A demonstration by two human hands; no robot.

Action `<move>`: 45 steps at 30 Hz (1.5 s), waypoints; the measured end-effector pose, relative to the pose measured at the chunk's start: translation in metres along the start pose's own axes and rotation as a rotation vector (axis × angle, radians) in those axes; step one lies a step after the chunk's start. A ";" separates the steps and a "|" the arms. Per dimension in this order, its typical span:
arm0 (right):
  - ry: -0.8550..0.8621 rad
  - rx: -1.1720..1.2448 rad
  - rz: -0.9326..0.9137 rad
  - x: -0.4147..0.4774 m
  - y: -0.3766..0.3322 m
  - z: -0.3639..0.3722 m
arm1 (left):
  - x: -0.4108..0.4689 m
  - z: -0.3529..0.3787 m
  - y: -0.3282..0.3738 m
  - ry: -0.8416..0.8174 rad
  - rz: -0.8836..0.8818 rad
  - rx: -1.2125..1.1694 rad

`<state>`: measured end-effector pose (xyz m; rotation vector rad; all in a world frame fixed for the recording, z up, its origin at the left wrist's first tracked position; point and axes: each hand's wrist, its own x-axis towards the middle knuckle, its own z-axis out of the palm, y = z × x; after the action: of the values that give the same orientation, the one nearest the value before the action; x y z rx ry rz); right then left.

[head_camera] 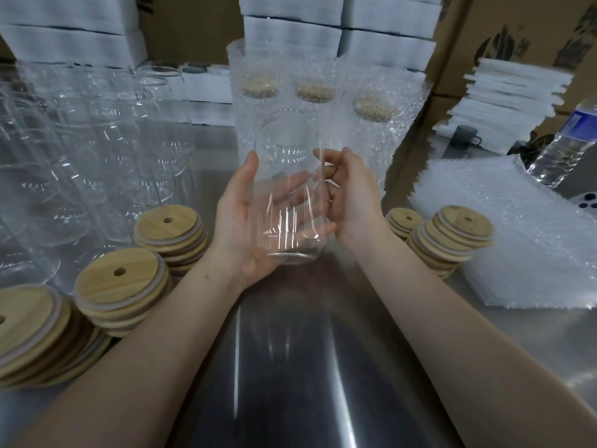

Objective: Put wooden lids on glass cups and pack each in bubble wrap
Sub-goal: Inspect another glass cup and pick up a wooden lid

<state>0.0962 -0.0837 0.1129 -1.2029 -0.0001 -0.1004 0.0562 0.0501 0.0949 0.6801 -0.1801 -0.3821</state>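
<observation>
- Above mid steel table [290, 350]: glass cup [287, 189], upright, lidless, clear of the surface.
- Cradled in left hand [239, 227], fingers spread behind the glass, thumb up the side; right hand [352, 195] curled against the right wall.
- Step judged: cup picked, lid pending. Next: free one hand, lift one lid off lid stack [168, 224], seat square on rim.
- Bubble wrap bags [517, 237] right; wrapped cups [316, 92] behind.
- Water bottle [568, 147] label blue, unreadable.
</observation>
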 end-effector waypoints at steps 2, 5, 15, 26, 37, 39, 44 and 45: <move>0.006 0.047 0.026 0.001 0.001 -0.001 | 0.000 -0.001 0.002 -0.024 -0.034 -0.022; -0.006 0.073 0.032 0.003 0.000 -0.003 | 0.000 -0.001 0.005 -0.032 -0.084 -0.037; -0.042 0.060 0.008 0.003 0.001 -0.005 | -0.002 -0.004 0.007 -0.031 -0.088 -0.014; -0.057 -0.115 -0.011 -0.005 -0.011 0.003 | 0.006 -0.004 -0.001 0.148 0.145 0.284; -0.259 -0.253 -0.182 -0.015 -0.017 0.009 | 0.007 -0.005 -0.008 0.285 0.492 0.820; -0.273 -0.261 -0.204 -0.015 -0.017 0.009 | 0.008 -0.008 -0.009 0.297 0.555 0.893; -0.329 -0.266 -0.245 -0.014 -0.016 0.007 | 0.014 -0.013 -0.010 0.355 0.684 1.030; -0.343 -0.263 -0.248 -0.014 -0.015 0.007 | 0.014 -0.014 -0.009 0.360 0.700 1.047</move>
<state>0.0816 -0.0820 0.1289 -1.4675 -0.4487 -0.1125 0.0706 0.0466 0.0788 1.6242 -0.2589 0.5701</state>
